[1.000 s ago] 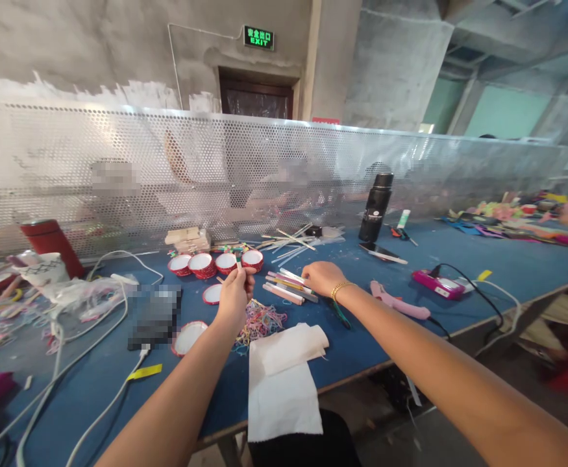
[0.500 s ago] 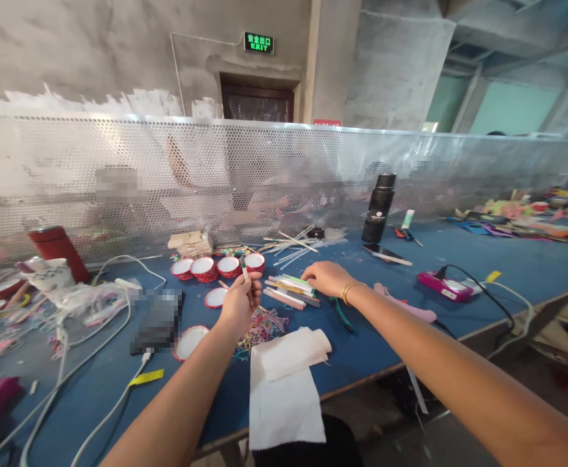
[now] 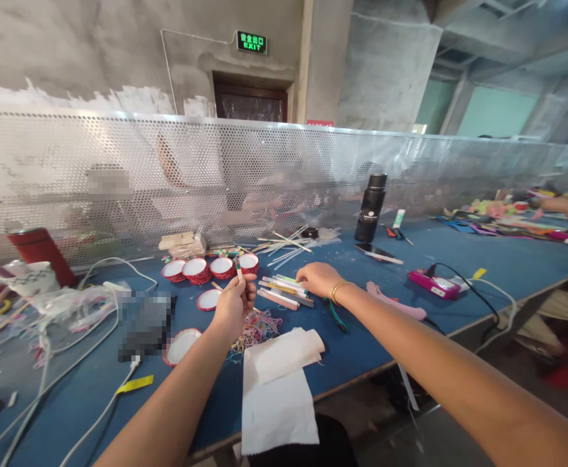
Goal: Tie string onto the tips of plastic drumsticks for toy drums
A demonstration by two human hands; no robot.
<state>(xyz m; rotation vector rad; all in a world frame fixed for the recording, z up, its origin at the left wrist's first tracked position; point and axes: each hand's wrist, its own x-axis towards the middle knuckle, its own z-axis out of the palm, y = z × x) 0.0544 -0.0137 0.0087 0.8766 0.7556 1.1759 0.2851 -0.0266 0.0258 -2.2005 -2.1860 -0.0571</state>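
My left hand (image 3: 234, 303) is raised above the blue table (image 3: 361, 337), its fingers pinched on a short thin stick (image 3: 239, 268) that points up. My right hand (image 3: 317, 279) reaches forward, palm down, with its fingertips on a small pile of coloured sticks (image 3: 284, 290); a gold bracelet sits on that wrist. Under my left hand lies a tangle of coloured rubber bands (image 3: 258, 324). A row of small red-rimmed round drums (image 3: 209, 267) stands just beyond, with two more lying flat nearer me.
A white cloth (image 3: 276, 383) hangs over the table's near edge. A black flask (image 3: 370, 207), a phone (image 3: 378, 253), a pink glue gun (image 3: 395, 301) and a magenta device (image 3: 432, 283) lie right. White cables (image 3: 50, 363) and a red flask (image 3: 40, 253) are left. A perforated metal screen (image 3: 264, 175) backs the table.
My right hand has stayed on the stick pile while my left hand has lowered slightly with the stick. The view has shifted a little to the right.
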